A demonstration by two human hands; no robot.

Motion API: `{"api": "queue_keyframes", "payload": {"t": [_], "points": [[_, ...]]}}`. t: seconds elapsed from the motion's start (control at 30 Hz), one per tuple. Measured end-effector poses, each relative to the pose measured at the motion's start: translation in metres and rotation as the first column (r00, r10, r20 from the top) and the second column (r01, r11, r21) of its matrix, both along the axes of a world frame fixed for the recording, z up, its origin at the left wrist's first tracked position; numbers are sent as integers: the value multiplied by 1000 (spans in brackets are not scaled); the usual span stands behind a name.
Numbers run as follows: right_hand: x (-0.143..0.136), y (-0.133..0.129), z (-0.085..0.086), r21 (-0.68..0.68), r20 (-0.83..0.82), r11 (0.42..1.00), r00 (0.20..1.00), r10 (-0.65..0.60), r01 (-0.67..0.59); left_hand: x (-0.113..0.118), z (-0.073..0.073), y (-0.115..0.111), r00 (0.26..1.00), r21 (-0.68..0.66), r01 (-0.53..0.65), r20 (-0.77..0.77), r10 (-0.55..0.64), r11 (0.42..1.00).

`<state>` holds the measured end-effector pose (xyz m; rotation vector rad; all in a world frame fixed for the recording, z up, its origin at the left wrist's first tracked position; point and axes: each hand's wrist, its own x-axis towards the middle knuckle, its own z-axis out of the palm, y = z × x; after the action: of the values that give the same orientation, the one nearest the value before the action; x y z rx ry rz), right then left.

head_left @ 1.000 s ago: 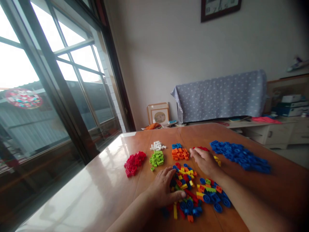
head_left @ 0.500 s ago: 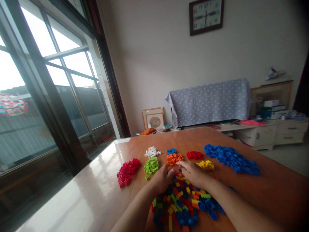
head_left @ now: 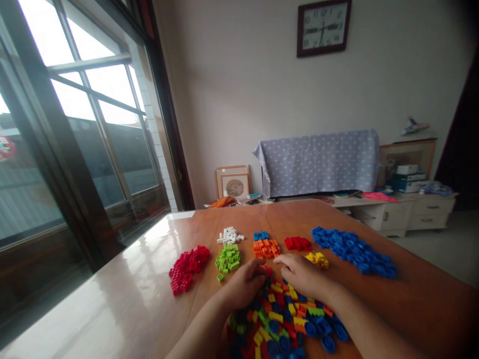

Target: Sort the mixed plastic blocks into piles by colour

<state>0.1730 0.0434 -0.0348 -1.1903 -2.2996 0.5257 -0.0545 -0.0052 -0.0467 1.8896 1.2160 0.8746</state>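
A mixed heap of toy building bricks [head_left: 276, 317] in yellow, blue, red, green and orange lies on the table in front of me. At its far left edge is my left hand [head_left: 245, 283], fingers curled inward; whatever they may hold is hidden. A red brick [head_left: 268, 270] shows just beside those fingertips. Over the far right of the heap my right hand [head_left: 302, 273] is bent, index finger pointing left and the others folded under, their grip hidden. Just beyond both hands sits a pile of orange bricks [head_left: 266, 249], with a small blue group [head_left: 261, 235] behind it.
Sorted piles ring the heap: pinkish-red bricks [head_left: 189, 269], light green [head_left: 228, 258], white [head_left: 230, 235], red [head_left: 298, 243], yellow [head_left: 317, 260] and a long blue pile [head_left: 354, 252]. The brown table [head_left: 142, 294] is glossy. A cabinet [head_left: 396, 217] stands beyond it.
My hands have drawn back slightly from the orange pile, and the left fingers look more curled. The head view has shifted a little. A red brick now shows between the hands.
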Motion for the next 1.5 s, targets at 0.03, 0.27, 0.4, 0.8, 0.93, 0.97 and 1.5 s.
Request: {"api": "queue_keyframes", "payload": {"t": [0.03, 0.27, 0.4, 0.8, 0.93, 0.97, 1.5], "points": [[2, 2, 0, -14, -1, 1000, 1000, -15, 15, -1, -2, 2, 999, -29, -11, 45, 12, 1000], [2, 6, -1, 10, -31, 999, 999, -45, 45, -8, -2, 10, 979, -34, -98, 174, 102, 995], [-7, 4, -7, 67, 3, 997, 999, 34, -34, -10, -2, 12, 982, 9, -160, 98, 159, 987], [-17, 7, -3, 30, 137, 994, 985, 101, -106, 0, -6, 11, 993, 89, -114, -24, 117, 990], [-23, 5, 8, -4, 272, 991, 954, 127, -131, 0, -10, 13, 991, 95, -129, -18, 131, 987], [-25, 5, 10, -9, 304, 993, 946, 112, -115, 0, -12, 14, 992, 97, -126, -15, 128, 987], [-44, 22, 7, 1, 417, 993, 902, -107, 117, -4, -18, 18, 989, 134, -138, -36, 144, 981]]}}
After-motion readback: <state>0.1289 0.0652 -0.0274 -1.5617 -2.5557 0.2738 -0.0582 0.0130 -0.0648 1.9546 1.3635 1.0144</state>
